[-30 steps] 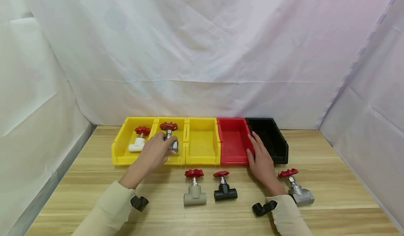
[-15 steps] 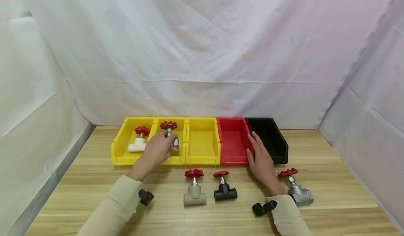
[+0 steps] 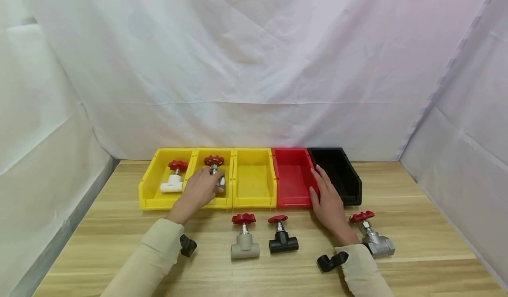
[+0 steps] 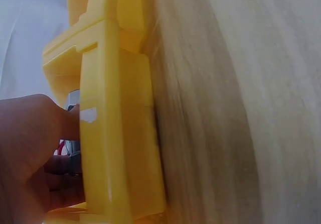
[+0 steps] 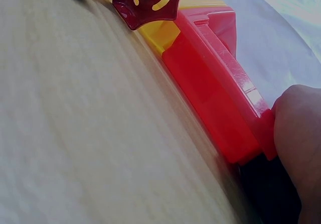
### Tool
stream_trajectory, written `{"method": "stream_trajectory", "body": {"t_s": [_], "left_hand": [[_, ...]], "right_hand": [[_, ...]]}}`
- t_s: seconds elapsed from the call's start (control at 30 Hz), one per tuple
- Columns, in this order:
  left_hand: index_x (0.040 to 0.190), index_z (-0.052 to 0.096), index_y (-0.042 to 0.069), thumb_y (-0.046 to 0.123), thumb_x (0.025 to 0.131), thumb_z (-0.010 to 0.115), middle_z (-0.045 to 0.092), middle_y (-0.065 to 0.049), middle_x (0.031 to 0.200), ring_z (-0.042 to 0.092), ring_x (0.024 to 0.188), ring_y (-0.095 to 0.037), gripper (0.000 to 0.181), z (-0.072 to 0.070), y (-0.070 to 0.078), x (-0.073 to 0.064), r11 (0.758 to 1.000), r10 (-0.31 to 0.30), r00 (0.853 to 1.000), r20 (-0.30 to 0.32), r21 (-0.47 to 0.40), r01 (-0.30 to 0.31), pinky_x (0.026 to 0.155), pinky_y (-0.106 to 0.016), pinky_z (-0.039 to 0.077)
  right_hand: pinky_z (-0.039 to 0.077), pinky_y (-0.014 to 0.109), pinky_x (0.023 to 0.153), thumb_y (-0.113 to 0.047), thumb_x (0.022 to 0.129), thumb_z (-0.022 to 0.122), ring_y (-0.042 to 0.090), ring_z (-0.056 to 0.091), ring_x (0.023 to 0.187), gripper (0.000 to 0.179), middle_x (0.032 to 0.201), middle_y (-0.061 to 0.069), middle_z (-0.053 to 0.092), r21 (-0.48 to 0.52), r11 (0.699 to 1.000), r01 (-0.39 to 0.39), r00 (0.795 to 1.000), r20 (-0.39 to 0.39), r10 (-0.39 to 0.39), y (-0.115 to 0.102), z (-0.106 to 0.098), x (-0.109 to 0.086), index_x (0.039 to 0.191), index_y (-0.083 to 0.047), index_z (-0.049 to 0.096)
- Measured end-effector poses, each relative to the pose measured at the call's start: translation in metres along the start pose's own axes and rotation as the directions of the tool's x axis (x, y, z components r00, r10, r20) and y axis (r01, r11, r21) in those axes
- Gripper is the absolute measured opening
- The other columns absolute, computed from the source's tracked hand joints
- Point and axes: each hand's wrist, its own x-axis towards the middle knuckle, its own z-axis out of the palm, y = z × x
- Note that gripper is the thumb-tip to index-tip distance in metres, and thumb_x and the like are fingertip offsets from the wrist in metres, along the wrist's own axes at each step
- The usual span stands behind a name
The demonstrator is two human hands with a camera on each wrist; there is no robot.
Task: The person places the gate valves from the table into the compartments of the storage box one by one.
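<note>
My left hand [image 3: 198, 190] reaches into the second yellow bin [image 3: 228, 198] from the left and grips a silver metal valve [image 3: 214, 169] with a red handwheel; the fingers cover much of its body. In the left wrist view, fingers [image 4: 67, 126] curl behind the front wall of the bin beside a bit of grey metal. My right hand [image 3: 329, 202] rests with fairly straight fingers on the walls where the red bin [image 3: 291, 200] meets the black bin [image 3: 352, 198]. In the leftmost yellow bin [image 3: 147, 191] lies a white valve [image 3: 172, 184] with a red handwheel.
The third yellow bin [image 3: 254, 182] holds nothing. On the wooden table [image 3: 254, 279], a beige valve [image 3: 244, 246] and a black valve [image 3: 283, 243] lie before the bins. Another silver valve [image 3: 379, 246] lies beside my right wrist. White cloth [image 3: 254, 67] hangs behind.
My left forearm and wrist have swung to the right, and the gripped valve has shifted slightly within its bin. The right hand stays in place on the bin walls.
</note>
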Motion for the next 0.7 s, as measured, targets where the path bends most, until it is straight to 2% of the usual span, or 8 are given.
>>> {"method": "stream_trajectory", "body": {"t_s": [0.17,0.33,0.7], "left_hand": [[0.121,0.062,0.013,0.033,0.084,0.073,0.062,-0.021,0.097,0.057,0.077,-0.031,0.043,0.0043,-0.0019,-0.0005,0.999,-0.003,0.999,0.043,0.054,0.001,0.062,-0.039,0.052],[0.121,0.063,0.015,0.037,0.083,0.074,0.062,-0.018,0.096,0.057,0.077,-0.030,0.045,0.0053,-0.0027,0.0000,0.997,-0.012,0.998,0.064,0.071,0.007,0.061,-0.039,0.052],[0.113,0.067,0.017,0.039,0.081,0.075,0.059,-0.006,0.077,0.056,0.071,-0.025,0.040,0.0049,-0.0014,0.0002,0.996,-0.040,0.993,0.108,0.086,0.031,0.066,-0.038,0.049]], "right_hand": [[0.047,0.054,0.087,-0.011,0.092,0.061,0.032,0.042,0.128,0.060,0.154,0.005,0.028,0.001,1.000,0.004,1.000,0.002,-0.004,0.0012,0.0017,0.0008,0.147,-0.014,0.036],[0.047,0.054,0.088,-0.011,0.092,0.062,0.031,0.042,0.128,0.061,0.154,0.004,0.028,0.002,1.000,-0.012,1.000,0.000,0.012,-0.0002,0.0032,0.0000,0.147,-0.014,0.037],[0.047,0.053,0.088,-0.010,0.092,0.062,0.031,0.042,0.129,0.061,0.154,0.004,0.028,0.008,1.000,0.003,1.000,-0.002,-0.003,-0.0017,0.0056,0.0000,0.147,-0.014,0.037]]}}
